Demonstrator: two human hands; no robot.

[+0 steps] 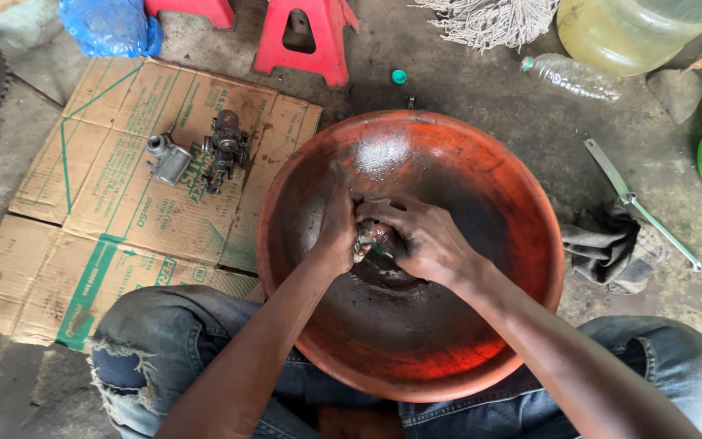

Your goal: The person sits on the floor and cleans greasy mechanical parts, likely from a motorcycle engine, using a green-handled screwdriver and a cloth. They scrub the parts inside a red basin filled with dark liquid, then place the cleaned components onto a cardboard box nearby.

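Observation:
A wide orange-red basin (pixel 522 195) rests between my knees, its inside dark with grime. Both my hands meet over its middle. My left hand (pixel 336 223) and my right hand (pixel 422 237) are closed together around a small shiny metal part (pixel 371 237), mostly hidden by the fingers. On the flattened cardboard (pixel 123 219) to the left lie a grey metal carburettor body (pixel 167 158) and a darker metal assembly (pixel 225 150), side by side, well away from my hands.
A red plastic stool (pixel 302 36) stands at the back, with a blue bag (pixel 107 24) to its left. At the right lie a grey rag (pixel 607 244), a long wrench (pixel 639 203), a plastic bottle (pixel 570 77), a large jug (pixel 627 28) and a mop head (pixel 489 20).

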